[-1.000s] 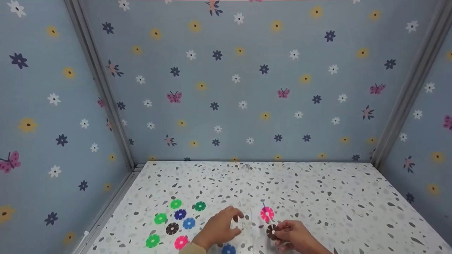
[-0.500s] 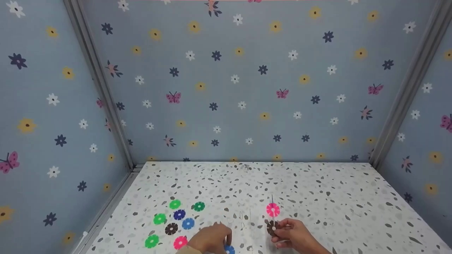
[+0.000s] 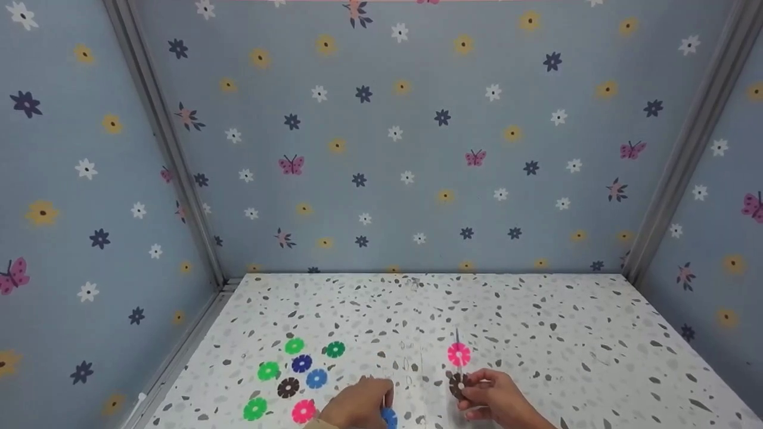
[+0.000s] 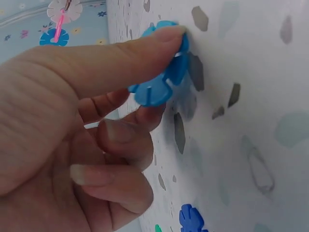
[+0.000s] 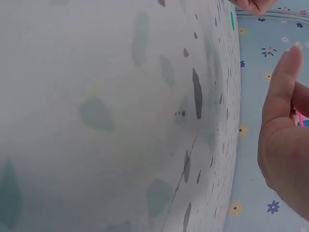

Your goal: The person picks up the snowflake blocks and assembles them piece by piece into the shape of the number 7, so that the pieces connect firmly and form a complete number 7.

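My left hand (image 3: 357, 402) pinches a blue notched interlocking disc (image 4: 152, 92) between thumb and fingers, close to the table top. In my right hand (image 3: 498, 396), thumb and fingers pinch a brown disc (image 3: 458, 386) at the bottom of a short chain. Above the brown one, a pale disc (image 4: 64, 9) stands edge-on in the head view, followed by a pink disc (image 3: 459, 354) seen flat. An edge-on blue disc (image 3: 458, 336) tops the chain. The right wrist view catches only the back part of my right hand (image 5: 285, 111); its fingertips' hold is hidden there.
Loose discs lie left of my left hand: several green, such as a bright green disc (image 3: 255, 409), plus a dark blue disc (image 3: 301, 363), a blue disc (image 3: 316, 378), a brown disc (image 3: 288, 388) and a pink disc (image 3: 304, 411). Flower-patterned walls (image 3: 381, 137) enclose the speckled table (image 3: 536, 333).
My left hand has moved down and taken hold of the blue disc on the table. The chain in my right hand has swung more upright; the right hand itself has barely shifted.
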`<state>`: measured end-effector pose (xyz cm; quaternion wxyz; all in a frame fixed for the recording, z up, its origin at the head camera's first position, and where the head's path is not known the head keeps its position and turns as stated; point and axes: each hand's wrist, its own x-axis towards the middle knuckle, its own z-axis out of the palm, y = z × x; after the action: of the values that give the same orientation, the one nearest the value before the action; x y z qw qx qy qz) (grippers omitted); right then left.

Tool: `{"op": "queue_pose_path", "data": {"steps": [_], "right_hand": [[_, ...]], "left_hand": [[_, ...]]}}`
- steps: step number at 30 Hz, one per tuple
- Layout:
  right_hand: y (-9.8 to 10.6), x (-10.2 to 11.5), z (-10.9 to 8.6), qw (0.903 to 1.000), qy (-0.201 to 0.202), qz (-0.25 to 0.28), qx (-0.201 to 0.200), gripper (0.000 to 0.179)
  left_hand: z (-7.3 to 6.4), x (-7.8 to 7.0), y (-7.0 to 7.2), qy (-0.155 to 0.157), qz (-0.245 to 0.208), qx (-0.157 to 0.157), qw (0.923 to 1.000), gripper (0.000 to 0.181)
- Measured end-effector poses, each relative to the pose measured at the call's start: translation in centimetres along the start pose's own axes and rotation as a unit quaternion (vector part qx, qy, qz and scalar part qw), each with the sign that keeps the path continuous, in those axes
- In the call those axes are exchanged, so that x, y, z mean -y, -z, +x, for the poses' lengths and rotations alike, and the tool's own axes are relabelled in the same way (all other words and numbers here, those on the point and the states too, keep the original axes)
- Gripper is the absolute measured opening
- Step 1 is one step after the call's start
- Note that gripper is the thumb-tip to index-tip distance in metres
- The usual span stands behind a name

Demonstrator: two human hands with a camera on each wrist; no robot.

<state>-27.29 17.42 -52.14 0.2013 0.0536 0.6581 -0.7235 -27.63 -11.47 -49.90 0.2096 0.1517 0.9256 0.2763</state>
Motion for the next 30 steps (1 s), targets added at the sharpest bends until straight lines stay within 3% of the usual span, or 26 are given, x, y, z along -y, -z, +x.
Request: {"op": "queue_pose_path", "data": {"steps": [15,21,30], "right_hand": [[-0.2,0.0,-0.2,0.9998,0.016,0.003,0.008,0.017],[-0.3,0.0,-0.1,1.0000,0.008,-0.001,-0.003,0.017],[-0.4,-0.3,0.2,0.9996,-0.001,0.001,-0.030,0.019]], "left_hand": [[2.1,-0.7,-0.7,-0.094,-0.060,-0.067,0.9915,0.011],[2.6,-1.3,-1.0,-0.136,-0.092,-0.101,0.9812,0.014],[2.6,-2.1,-1.7,-0.143,-0.111,-0.160,0.9705,0.017]]}}
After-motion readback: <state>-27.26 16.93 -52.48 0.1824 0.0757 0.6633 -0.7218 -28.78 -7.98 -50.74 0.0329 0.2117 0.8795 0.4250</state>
